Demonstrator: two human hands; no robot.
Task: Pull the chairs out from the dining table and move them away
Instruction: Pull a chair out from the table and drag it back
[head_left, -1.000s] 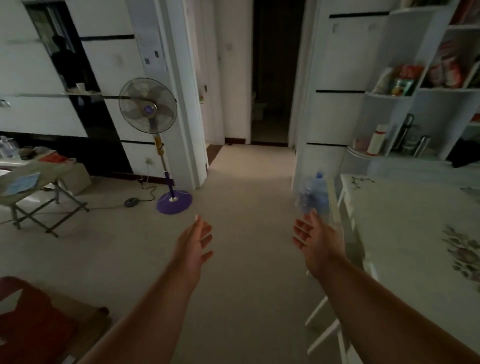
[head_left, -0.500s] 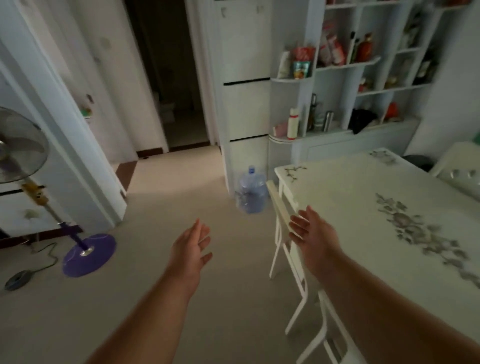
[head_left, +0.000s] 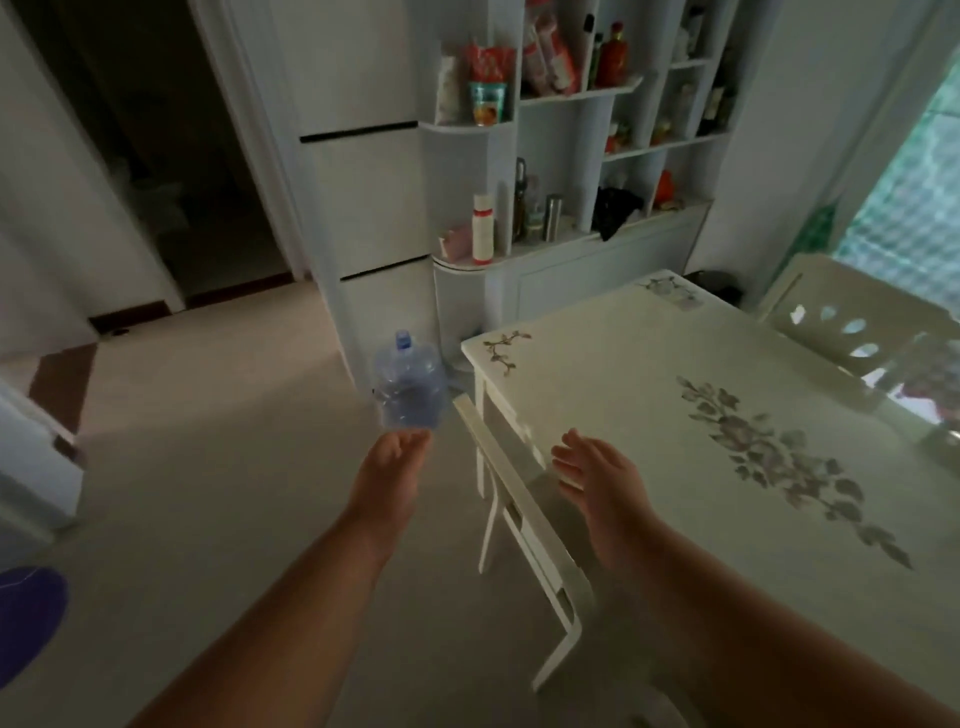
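Reach step, nothing gripped yet. Left hand (head_left: 387, 467) & right hand (head_left: 602, 475) both released, empty, either side of white wooden chair's (head_left: 519, 499) backrest, centre frame, tucked against floral-print white dining table (head_left: 675, 415). Next: grasp top rail, pull back.

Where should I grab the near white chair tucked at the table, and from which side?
Grip the top rail of the white chair, one hand each side of its middle, coming from above on the floor side. Its seat looks tucked under the dining table, so only the backrest's upper edge is free to hold.
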